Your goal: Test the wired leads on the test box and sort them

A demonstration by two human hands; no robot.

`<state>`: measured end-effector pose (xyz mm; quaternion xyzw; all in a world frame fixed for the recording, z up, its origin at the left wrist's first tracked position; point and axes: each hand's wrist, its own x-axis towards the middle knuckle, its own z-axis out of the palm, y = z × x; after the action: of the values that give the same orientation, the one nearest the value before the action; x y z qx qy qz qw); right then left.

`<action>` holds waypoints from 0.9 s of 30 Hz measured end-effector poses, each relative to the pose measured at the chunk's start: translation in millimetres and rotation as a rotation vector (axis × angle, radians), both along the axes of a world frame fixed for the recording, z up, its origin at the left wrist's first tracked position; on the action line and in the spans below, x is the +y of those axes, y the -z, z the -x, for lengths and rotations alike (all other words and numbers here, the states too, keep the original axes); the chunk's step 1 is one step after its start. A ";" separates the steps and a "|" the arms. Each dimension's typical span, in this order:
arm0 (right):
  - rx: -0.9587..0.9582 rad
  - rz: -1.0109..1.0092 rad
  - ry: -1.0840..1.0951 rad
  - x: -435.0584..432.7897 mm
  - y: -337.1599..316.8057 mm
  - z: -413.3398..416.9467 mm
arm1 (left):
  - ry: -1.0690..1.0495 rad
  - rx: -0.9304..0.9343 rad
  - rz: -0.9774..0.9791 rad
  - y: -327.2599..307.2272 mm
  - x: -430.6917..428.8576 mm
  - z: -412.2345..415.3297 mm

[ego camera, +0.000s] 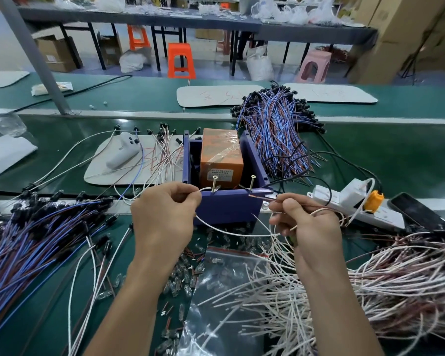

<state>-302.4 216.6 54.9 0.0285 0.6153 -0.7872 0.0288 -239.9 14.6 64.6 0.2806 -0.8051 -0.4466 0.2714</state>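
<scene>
The purple test box (226,206) stands mid-table with an orange block (220,156) inside and two brass screw posts on its front rim. My left hand (165,214) pinches a white lead (224,231), its bare tip touching the left post (214,183). My right hand (306,224) pinches the brown lead (262,198), whose stripped end lies on the box's right front corner, short of the right post (252,182). The white wire loops below the box from one hand to the other.
Blue and brown lead bundles lie at the left (36,240) and behind the box (278,132). A white and brown heap (383,281) fills the right. A card with sorted white leads (162,155), a power strip (355,201), a phone (419,211) and a plastic bag (226,278) with small bulbs surround the box.
</scene>
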 end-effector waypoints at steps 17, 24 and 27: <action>-0.014 -0.216 -0.413 -15.2 5.7 -61.3 | 0.023 -0.171 0.593 -17.2 32.9 -79.4; -0.012 -0.248 -0.365 -22.4 16.5 -75.7 | 0.239 -0.157 0.554 -8.2 72.2 -81.5; -0.045 -0.266 -0.322 -20.6 20.3 -80.3 | 0.242 -0.119 0.501 3.2 71.3 -81.8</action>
<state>-222.1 196.0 34.6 -0.0490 0.7098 -0.6833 0.1639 -158.1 85.9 61.4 0.1321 -0.9325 -0.2456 0.2294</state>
